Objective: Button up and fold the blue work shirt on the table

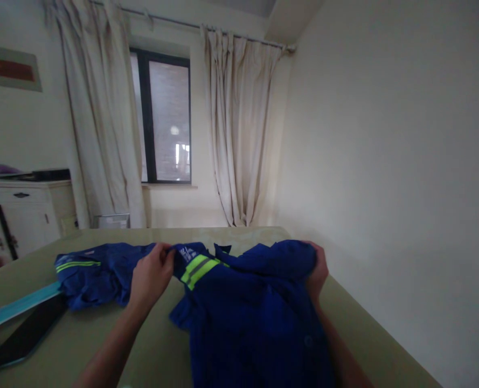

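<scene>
While the left hand [152, 275] pinches and the right hand [319, 269] grips the large blue garment [255, 318] over the table [154, 350], a crumpled blue cloth [96, 280], partly screened by the left hand, a turquoise strip [25, 305] and a dark flat object [27, 335] lie left of the garment.

Bare left forearm [116, 339] slanting up and rightward, left hand [151, 276] drawn into a tight pinch, right hand [320, 269] at similar height, well apart, curled and partly hidden, bare right forearm [341, 350] slanting up and leftward.
</scene>
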A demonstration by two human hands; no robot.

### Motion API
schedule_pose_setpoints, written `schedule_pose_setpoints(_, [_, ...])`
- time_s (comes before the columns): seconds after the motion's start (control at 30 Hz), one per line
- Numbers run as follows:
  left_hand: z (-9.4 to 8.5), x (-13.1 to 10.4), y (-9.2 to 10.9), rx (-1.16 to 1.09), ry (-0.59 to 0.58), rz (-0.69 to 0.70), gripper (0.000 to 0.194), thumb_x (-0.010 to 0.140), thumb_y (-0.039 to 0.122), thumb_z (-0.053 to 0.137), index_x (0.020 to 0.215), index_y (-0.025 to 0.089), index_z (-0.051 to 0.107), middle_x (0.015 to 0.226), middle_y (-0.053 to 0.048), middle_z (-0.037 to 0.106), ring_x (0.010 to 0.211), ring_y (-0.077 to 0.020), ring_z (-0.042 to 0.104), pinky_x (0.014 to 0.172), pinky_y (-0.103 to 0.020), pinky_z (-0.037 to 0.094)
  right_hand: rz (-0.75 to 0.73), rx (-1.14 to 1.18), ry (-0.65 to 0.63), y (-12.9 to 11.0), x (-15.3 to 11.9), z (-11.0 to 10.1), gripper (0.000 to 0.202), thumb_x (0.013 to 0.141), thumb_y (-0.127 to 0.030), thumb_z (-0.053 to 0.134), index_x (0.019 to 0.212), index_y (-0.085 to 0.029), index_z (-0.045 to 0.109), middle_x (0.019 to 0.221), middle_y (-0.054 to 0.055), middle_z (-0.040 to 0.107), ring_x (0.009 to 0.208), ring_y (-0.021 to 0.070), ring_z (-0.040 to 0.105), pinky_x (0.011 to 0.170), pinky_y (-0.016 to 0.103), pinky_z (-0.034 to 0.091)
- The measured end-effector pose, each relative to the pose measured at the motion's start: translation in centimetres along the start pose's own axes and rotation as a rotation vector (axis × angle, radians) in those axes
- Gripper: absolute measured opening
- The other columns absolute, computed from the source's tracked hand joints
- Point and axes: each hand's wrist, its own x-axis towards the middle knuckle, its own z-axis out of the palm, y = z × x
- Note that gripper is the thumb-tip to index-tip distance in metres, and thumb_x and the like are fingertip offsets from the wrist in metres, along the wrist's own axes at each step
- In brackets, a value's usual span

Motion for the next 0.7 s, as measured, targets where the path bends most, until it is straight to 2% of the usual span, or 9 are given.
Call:
schedule_pose_setpoints(0.1, [0.4,3.4,2.7,-0.291,0.094,0.101,0.05,0.096,0.042,0.044,0.14,0.018,0.048,0.118,-0.013,0.074,0.108,-0.0261,0.071,0.088,-0.035,0.053,-0.15,-0.094,0.063,-0.4,2.4,0.0,0.035,0.082,-0.033,0.05,0.107,-0.017,0.069,0.115,0.012,0.063,0.113,0.0289,0.059,0.105,0.045,0.044])
schedule_pose_setpoints(0.17, [2.0,3.9,3.2,-0.452,-0.019,0.239,0.073,0.095,0.041,0.045,0.157,0.011,0.021,0.147,-0.021,0.056,0.134,-0.0262,0.058,0.103,-0.039,0.05,-0.19,-0.157,-0.054,0.9,3.2,-0.3,0.039,0.08,-0.031,0.048,0.109,-0.016,0.07,0.12,0.015,0.06,0.116,0.0295,0.058,0.107,0.046,0.043])
schedule_pose_setpoints(0.23, [4.0,2.3,1.9,-0.449,-0.171,0.3,0.082,0.096,0.046,0.044,0.161,0.009,0.009,0.156,-0.023,0.046,0.143,-0.0272,0.048,0.113,-0.044,0.043,-0.154,-0.228,-0.276,3.2,2.6,-1.3,0.046,0.074,-0.028,0.046,0.112,-0.016,0.071,0.118,0.015,0.062,0.114,0.0292,0.06,0.106,0.047,0.045])
schedule_pose_setpoints(0.33, [6.5,-3.2,-3.1,-0.27,-0.38,0.259,0.079,0.097,0.052,0.043,0.162,0.014,0.019,0.148,-0.019,0.058,0.138,-0.0292,0.055,0.118,-0.051,0.039,-0.015,-0.366,-0.659,7.1,-1.2,-4.9,0.049,0.069,-0.029,0.048,0.109,-0.019,0.073,0.11,0.014,0.071,0.108,0.0315,0.066,0.103,0.048,0.048])
schedule_pose_setpoints(0.4, [7.2,-6.9,-7.7,-0.131,-0.487,0.268,0.081,0.091,0.057,0.054,0.159,0.02,0.032,0.156,-0.015,0.05,0.143,-0.0321,0.049,0.121,-0.052,0.035,0.085,-0.488,-0.833,8.7,-4.6,-8.2,0.046,0.068,-0.036,0.057,0.108,-0.024,0.075,0.113,0.014,0.073,0.111,0.0364,0.067,0.102,0.051,0.049])
schedule_pose_setpoints(0.47, [6.9,-9.3,-12.0,-0.007,-0.57,0.26,0.069,0.088,0.059,0.057,0.151,0.033,0.048,0.159,-0.005,0.044,0.146,-0.034,0.044,0.123,-0.057,0.028,0.148,-0.538,-0.982,8.6,-7.4,-11.5,0.041,0.067,-0.039,0.067,0.105,-0.03,0.077,0.111,0.012,0.075,0.109,0.0363,0.069,0.098,0.047,0.051])
schedule_pose_setpoints(0.53, [5.6,-9.8,-15.2,0.059,-0.645,0.244,0.059,0.088,0.057,0.055,0.145,0.039,0.055,0.159,0.0,0.043,0.147,-0.0331,0.042,0.124,-0.059,0.026,0.174,-0.514,-1.135,6.9,-8.3,-13.9,0.036,0.066,-0.042,0.075,0.101,-0.033,0.079,0.106,0.01,0.077,0.102,0.034,0.071,0.091,0.043,0.054])
schedule_pose_setpoints(0.63, [3.4,-8.4,-16.1,0.177,-0.658,0.182,0.054,0.084,0.04,0.057,0.136,0.033,0.065,0.153,-0.003,0.054,0.144,-0.0327,0.047,0.123,-0.057,0.03,0.24,-0.355,-1.368,2.8,-5.7,-13.8,0.035,0.069,-0.053,0.079,0.097,-0.032,0.079,0.092,0.006,0.077,0.082,0.0273,0.073,0.072,0.033,0.055])
schedule_pose_setpoints(0.7, [2.9,-7.8,-13.7,0.245,-0.589,0.191,0.053,0.08,0.028,0.055,0.13,0.028,0.07,0.148,-0.006,0.06,0.143,-0.0319,0.049,0.123,-0.053,0.032,0.301,-0.21,-1.393,0.8,-2.9,-10.6,0.036,0.084,-0.056,0.065,0.102,-0.027,0.077,0.077,0.004,0.074,0.067,0.0219,0.07,0.064,0.03,0.053])
